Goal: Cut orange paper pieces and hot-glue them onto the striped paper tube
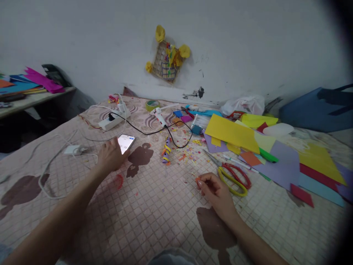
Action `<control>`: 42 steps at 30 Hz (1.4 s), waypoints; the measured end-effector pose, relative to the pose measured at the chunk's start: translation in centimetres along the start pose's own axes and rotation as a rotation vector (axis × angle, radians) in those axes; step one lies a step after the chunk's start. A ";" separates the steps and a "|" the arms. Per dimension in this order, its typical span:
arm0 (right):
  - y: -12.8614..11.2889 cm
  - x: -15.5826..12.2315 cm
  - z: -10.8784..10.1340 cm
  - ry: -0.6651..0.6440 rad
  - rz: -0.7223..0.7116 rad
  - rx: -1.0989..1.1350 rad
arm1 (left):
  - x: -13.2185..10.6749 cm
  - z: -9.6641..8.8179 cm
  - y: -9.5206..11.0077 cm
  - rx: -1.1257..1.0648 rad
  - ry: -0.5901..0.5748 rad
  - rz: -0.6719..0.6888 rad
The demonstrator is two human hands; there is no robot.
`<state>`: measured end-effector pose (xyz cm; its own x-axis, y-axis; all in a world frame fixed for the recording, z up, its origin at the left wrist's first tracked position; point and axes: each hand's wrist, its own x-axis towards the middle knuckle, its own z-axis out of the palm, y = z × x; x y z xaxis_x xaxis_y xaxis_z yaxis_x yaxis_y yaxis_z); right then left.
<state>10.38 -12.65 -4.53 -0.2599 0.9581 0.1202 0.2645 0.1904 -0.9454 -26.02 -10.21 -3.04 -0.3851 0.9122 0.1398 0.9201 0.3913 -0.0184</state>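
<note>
My left hand (110, 154) is closed around the lower end of a smartphone (126, 142). The phone's lit screen shows digits, and part of it is hidden by the fingers. In a pinch, my right hand (216, 189) holds a small orange piece (198, 180) just above the tablecloth; the fingers partly cover it. Right beside that hand lie scissors (233, 178) with red and yellow-green handles, their blades pointing away. Farther out, between both hands, is a purple roll (166, 151) wound with a yellow strip and orange bits.
A white glue gun (158, 117) with a black cord lies near a green tape roll (152, 105). A white power strip (114, 120) and loose cables (52, 176) occupy the left. Coloured sheets (231, 132) spread across the right; paper scraps (189, 152) litter the middle.
</note>
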 end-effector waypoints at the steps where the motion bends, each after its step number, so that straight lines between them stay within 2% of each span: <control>1: 0.0 0.0 0.0 0.002 -0.002 -0.002 | 0.2 0.1 0.1 -0.003 0.022 0.010; 8: 0.1 -0.1 -0.1 0.009 -0.018 -0.012 | 2.4 0.2 1.7 -0.038 0.042 -0.039; 12: 0.1 0.0 -0.2 0.017 -0.013 -0.009 | 2.4 -0.3 2.1 -0.062 0.033 -0.039; 16: -0.2 0.1 -0.2 0.002 0.034 0.077 | 1.1 -2.2 2.0 -0.086 0.003 0.094; 18: -0.3 0.3 -0.2 -0.016 0.079 0.168 | 0.0 -3.8 2.5 -0.102 0.004 0.080; 21: -0.2 0.4 -0.1 -0.049 0.129 0.288 | -2.7 -6.3 5.1 -0.324 0.058 0.195; 23: -0.1 0.5 0.1 -0.080 0.144 0.333 | -5.1 -7.3 8.0 -0.625 -0.020 0.332; 24: -0.1 0.5 0.1 -0.098 0.146 0.346 | -6.2 -7.5 9.6 -0.750 -0.115 0.427; 26: 0.0 0.5 0.1 -0.131 0.143 0.360 | -8.3 -7.2 12.9 -0.937 -0.332 0.565; 28: 0.0 0.4 0.0 -0.149 0.138 0.361 | -9.5 -6.1 15.5 -1.050 -0.465 0.621; 29: 0.1 0.4 0.0 -0.148 0.135 0.358 | -9.8 -5.5 16.4 -1.099 -0.498 0.640; 31: 0.2 0.5 -0.2 -0.142 0.131 0.345 | -10.0 -4.2 17.5 -1.181 -0.439 0.614; 35: 0.2 0.5 -0.3 -0.141 0.137 0.292 | -9.6 -2.8 17.5 -1.242 -0.409 0.591; 42: -0.4 0.4 -0.2 -0.129 0.164 0.275 | -9.4 -2.2 16.7 -1.322 -0.564 0.506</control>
<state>10.32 -12.27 -4.00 -0.3548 0.9328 -0.0626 0.0565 -0.0454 -0.9974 -6.87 -12.54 -2.52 0.2858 0.9583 0.0007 0.2434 -0.0734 0.9671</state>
